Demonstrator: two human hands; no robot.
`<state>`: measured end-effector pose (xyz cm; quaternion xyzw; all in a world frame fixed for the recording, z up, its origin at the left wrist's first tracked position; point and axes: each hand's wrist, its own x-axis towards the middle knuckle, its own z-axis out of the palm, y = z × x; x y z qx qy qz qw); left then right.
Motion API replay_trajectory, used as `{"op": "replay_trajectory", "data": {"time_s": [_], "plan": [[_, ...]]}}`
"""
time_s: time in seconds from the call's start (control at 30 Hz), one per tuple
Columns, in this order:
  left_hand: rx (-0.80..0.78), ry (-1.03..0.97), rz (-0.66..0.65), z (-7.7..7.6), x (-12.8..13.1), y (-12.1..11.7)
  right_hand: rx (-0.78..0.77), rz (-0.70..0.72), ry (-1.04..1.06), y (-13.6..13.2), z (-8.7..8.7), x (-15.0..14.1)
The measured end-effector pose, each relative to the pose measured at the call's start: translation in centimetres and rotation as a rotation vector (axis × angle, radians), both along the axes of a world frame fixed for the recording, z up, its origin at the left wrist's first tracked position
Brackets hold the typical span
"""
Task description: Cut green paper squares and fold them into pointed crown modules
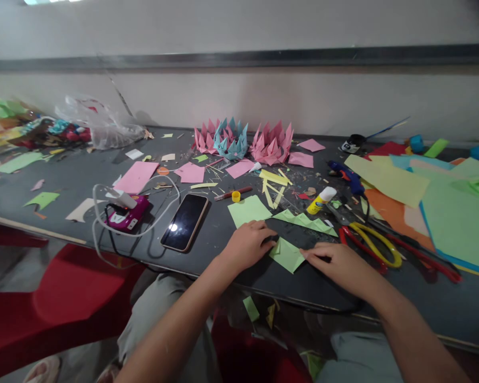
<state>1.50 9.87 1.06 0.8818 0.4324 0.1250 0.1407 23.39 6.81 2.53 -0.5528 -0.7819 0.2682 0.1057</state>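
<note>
A small light-green sheet of paper (288, 257) lies near the table's front edge, with a fold at its left part. My left hand (247, 243) is closed at its left side, fingertips pressing on the paper. At the right corner, my right hand (337, 261) pinches the sheet between thumb and fingers. Just behind lies a pleated green paper strip (305, 222), and left of it a flat green paper square (249, 211). A yellow glue stick (320, 201) stands tilted behind the strip, uncapped yellow ring-like cap (236, 197) further left.
Scissors with yellow and red handles (377, 244) lie right of my right hand, near a blue glue gun (347, 178) and stacked coloured paper (459, 213). Leftward are a phone (184, 222) and a purple power adapter (130, 214) with cables. Folded paper crowns (272, 143) stand by the wall.
</note>
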Motion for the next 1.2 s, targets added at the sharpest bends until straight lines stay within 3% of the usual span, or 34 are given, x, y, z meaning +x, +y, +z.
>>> {"op": "replay_trajectory", "data": {"time_s": [0.17,0.23,0.5,0.77,0.87,1.03,1.13,1.2], "plan": [[0.142,0.009,0.286,-0.1,-1.1,0.2,-0.022,-0.020,0.029,-0.2,-0.3,0.0],[0.142,0.067,0.339,-0.1,-1.6,0.2,-0.019,-0.022,0.026,-0.3,-0.4,0.0],[0.141,0.112,0.336,0.2,-2.4,-0.3,-0.088,-0.027,0.027,-0.3,-0.8,0.3],[0.179,-0.015,0.419,0.1,-2.7,-0.7,-0.052,-0.033,0.082,-0.3,-0.3,-0.1],[0.151,-0.219,0.472,0.4,-2.8,-0.8,-0.067,-0.039,0.092,-0.4,-0.1,-0.3],[-0.166,-0.869,0.569,0.6,-2.5,-0.4,-0.122,-0.035,0.061,-0.4,-0.1,-0.4],[-0.328,-1.076,0.567,0.6,-2.2,-0.3,-0.129,-0.026,0.062,-0.3,-0.2,-0.3],[-0.357,-1.110,0.566,0.7,-2.1,-0.3,-0.128,-0.027,0.078,-0.3,-0.3,-0.3]]}}
